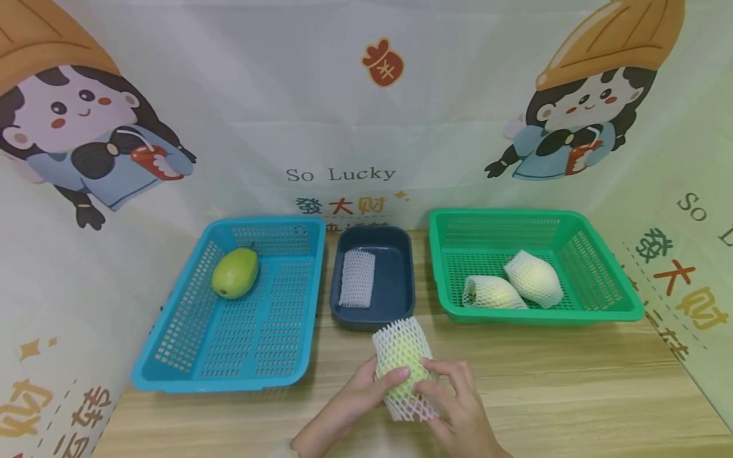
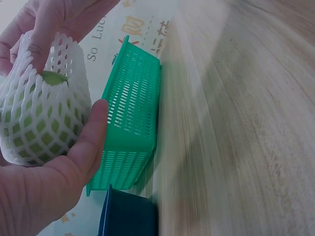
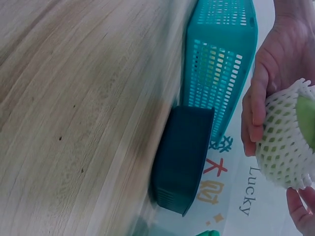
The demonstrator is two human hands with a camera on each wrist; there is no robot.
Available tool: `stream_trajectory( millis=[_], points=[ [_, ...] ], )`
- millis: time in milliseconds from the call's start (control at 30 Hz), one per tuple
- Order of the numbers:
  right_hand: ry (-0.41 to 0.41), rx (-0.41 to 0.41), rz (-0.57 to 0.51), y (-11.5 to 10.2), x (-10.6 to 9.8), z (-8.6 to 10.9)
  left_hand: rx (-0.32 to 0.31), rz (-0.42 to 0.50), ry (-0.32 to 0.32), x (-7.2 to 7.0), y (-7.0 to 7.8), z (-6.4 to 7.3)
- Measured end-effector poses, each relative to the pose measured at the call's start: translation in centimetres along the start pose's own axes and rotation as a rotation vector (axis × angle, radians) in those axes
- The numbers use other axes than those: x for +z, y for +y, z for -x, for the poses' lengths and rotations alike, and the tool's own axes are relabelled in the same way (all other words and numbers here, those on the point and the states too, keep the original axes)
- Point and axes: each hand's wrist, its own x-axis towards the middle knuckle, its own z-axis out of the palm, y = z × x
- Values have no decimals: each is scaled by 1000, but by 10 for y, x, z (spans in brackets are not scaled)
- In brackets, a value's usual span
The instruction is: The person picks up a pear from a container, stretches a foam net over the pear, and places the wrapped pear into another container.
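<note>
A green mango (image 2: 37, 120) sits inside a white foam net sleeve (image 1: 401, 337), held up above the front of the table. My left hand (image 1: 362, 389) grips the sleeved mango from the left, its thumb across the front. At the near end, my right hand (image 1: 462, 407) pinches the net's edge, with fingertips reaching into the sleeve's opening in the left wrist view. Part of the mango's green skin shows bare at that opening. Another green mango (image 1: 235, 273), without a sleeve, lies in the blue basket (image 1: 229, 385) on the left.
Behind the hands stands a dark blue bin (image 1: 395, 280) with a flat white foam net sleeve (image 1: 357, 280) in it. The green basket (image 1: 544, 316) at right holds two netted mangoes (image 1: 534, 280). A printed cloth (image 1: 338, 114) rises behind the wooden table (image 1: 572, 381).
</note>
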Motion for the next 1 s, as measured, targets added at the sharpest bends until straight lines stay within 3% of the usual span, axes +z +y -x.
stream_trajectory(
  millis=[200,400,500,567,667,800,900,1000],
  points=[
    [-10,-2,1,-1,-1,-1,-5,-20,43,1,1,0],
    [-173,43,-66,-2,-7,3,-4,-19,102,-4,3,0],
    [-242,114,-158,-4,-13,6,6,-11,106,-8,3,-1],
    [-240,170,-225,-4,-15,6,9,-25,114,-10,4,-2],
    [-205,357,-312,-5,-17,0,15,-72,114,-12,3,-2],
    [-205,699,-410,-6,-16,-12,31,-149,109,-11,2,-3],
    [-290,907,-431,-6,-14,-21,44,-195,97,-10,0,-3],
    [-405,992,-395,-7,-11,-27,64,-205,54,-9,0,-2]
  ],
)
